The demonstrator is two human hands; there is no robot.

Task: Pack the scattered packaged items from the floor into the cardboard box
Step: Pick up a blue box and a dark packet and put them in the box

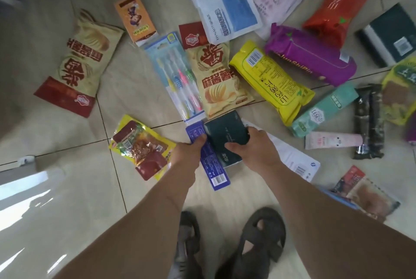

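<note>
Packaged items lie scattered over the tiled floor. My right hand (pixel 254 146) grips a dark teal packet (pixel 225 134) near the middle of the view. My left hand (pixel 191 150) holds a long blue-purple box (pixel 211 166) lying just left of and under the teal packet. A toothbrush pack (pixel 173 74) and a beige chip bag (pixel 216 78) lie just beyond my hands. A second chip bag (pixel 78 62) lies at the left, a yellow-red snack pouch (pixel 139 143) beside my left hand. No cardboard box shows.
To the right lie a yellow pack (pixel 270 80), a purple pack (pixel 310 58), a red pack (pixel 342 2), a mint box (pixel 324 110), a pink tube (pixel 331 140) and a dark bar (pixel 368 121). My sandalled feet (pixel 258 245) stand at the bottom. A pale glossy surface (pixel 22 200) fills the lower left.
</note>
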